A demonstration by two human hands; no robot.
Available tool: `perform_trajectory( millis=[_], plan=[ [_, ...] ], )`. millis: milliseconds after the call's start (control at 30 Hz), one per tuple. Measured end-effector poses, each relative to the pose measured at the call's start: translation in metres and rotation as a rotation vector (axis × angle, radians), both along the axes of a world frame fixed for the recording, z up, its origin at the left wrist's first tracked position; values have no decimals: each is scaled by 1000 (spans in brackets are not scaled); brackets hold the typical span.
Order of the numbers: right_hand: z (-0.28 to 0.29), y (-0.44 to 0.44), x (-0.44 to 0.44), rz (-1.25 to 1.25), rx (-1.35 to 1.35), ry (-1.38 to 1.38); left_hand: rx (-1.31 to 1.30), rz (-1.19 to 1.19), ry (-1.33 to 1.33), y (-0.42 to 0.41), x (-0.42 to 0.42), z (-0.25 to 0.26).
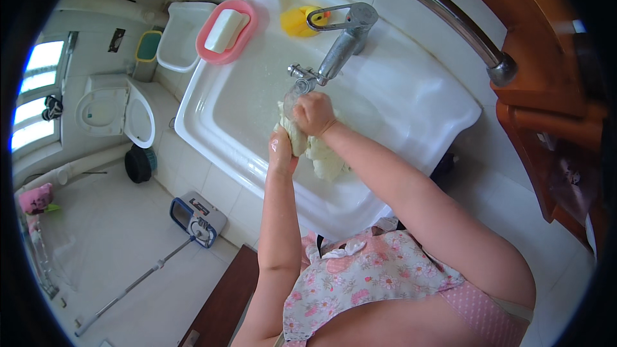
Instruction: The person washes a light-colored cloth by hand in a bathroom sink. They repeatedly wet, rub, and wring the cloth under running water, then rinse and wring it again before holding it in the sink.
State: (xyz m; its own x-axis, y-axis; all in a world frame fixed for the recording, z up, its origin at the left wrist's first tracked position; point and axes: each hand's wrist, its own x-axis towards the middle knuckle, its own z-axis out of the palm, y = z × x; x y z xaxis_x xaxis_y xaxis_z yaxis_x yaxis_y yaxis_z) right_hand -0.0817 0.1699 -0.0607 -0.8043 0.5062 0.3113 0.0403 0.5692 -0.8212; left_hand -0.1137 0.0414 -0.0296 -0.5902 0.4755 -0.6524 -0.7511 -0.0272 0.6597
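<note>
A wet, pale yellow-green cloth [327,161] is bunched up over a white ceramic washbasin [231,173]. My left hand [282,149] grips one fold of it from the near left side. Just under the spout of the chrome faucet [337,55], my right hand [313,113] is closed in a fist on the upper part of the same cloth. Clear water seems to run from the spout beside my right knuckles. Part of the cloth hangs below my right wrist toward the basin floor, and its far side is hidden by my hand.
A pink soap dish [202,48] with a white soap bar [224,31] sits on the basin's left corner. Behind the faucet lever is a yellow rubber duck [299,21]. A chrome rail [434,5] runs along the wall. To the left stand a toilet [140,115] and a mop bucket [219,212].
</note>
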Motion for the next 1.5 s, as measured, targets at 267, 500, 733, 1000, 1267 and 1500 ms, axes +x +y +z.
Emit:
perform_trajectory(
  millis=[267,500,733,1000,1267,1500],
  plan=[
    [-48,10,29,43,158,-755,-947,-508,1278,3,-17,-48],
    [-62,11,42,55,178,-810,-1165,-1016,1137,23,4,-74],
    [-1,-34,22,-141,-356,-259,128,68,-135,28,-10,-85],
    [50,-69,0,-171,-18,-247,151,7,-186,7,-6,-46],
    [30,-11,-8,-45,34,-251,-27,-27,-150,12,6,-16],
    [-36,14,13,-304,-248,5,-27,117,133,4,11,41]
  ],
)
